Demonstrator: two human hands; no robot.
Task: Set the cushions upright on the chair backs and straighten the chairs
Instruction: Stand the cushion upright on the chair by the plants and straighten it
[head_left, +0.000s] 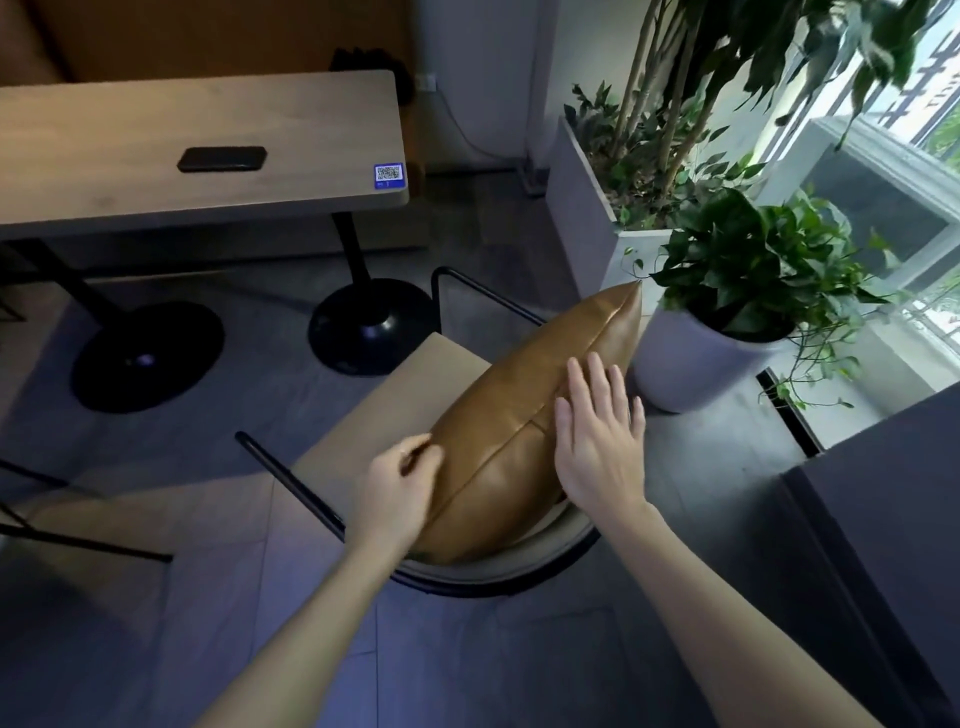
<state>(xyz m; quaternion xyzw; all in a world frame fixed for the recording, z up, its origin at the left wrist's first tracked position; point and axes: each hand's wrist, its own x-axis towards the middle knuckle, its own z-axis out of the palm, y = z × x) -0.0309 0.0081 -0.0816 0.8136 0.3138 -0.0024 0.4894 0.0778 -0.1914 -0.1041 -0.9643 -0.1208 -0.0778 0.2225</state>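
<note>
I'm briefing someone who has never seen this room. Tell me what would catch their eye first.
The tan leather cushion stands on edge on the beige chair at centre, with the left hand at its near end and the right hand flat and open on top. A leafy plant in a white pot sits just right of it, and a wooden table with a dark phone fills the upper left.

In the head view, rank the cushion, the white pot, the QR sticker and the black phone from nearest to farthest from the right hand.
From the right hand:
1. Cushion, under the palm.
2. White pot, just right.
3. QR sticker, table corner, upper left.
4. Black phone, further left on the table.
</note>
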